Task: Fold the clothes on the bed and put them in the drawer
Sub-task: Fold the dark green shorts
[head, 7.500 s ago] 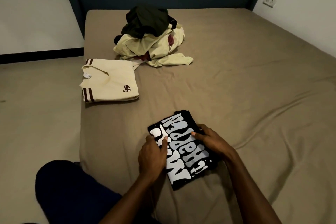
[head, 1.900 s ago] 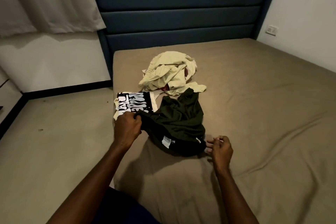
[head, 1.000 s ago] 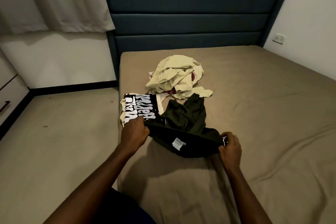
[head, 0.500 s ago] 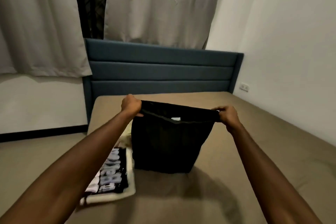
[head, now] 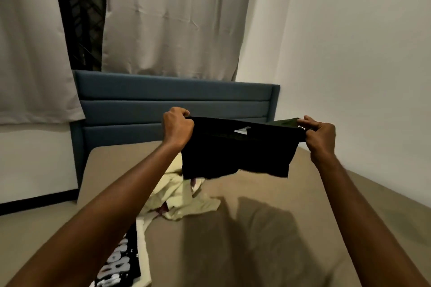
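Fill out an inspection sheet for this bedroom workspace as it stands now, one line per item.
Surface: bed with a tan sheet, creased, a shadow falling across it.
Job's things: dark shorts held up in the air by the waistband, a white tag showing inside; cream clothes pile unfolded on the bed beneath; black printed shirt folded, lying on a cream folded garment at the near left edge.
Clutter: nothing seen.
Grippers: left hand grips the waistband's left end; right hand pinches its right end.
Cables: nothing seen.
Surroundings: blue headboard, pale curtains, white wall on the right. No drawer in view.
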Available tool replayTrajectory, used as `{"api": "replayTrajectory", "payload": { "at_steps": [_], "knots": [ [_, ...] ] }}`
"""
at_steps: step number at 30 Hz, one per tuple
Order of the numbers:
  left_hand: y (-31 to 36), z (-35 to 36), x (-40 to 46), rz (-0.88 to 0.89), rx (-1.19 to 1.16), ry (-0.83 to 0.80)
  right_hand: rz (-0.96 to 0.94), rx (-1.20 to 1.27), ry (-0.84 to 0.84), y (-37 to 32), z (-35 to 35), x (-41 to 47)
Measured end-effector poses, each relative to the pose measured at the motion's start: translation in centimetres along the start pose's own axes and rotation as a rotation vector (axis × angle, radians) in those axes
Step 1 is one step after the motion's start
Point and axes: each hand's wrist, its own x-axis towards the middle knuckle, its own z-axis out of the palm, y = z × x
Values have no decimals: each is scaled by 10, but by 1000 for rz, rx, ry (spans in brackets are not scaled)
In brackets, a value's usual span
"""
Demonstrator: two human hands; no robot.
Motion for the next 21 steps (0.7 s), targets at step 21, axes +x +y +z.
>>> {"api": "replayTrajectory", "payload": {
  "at_steps": [21],
  "knots": [
    [-209, -38, -513, -199, 519, -720, 305, -658, -210, 269, -200, -487]
  ]
}}
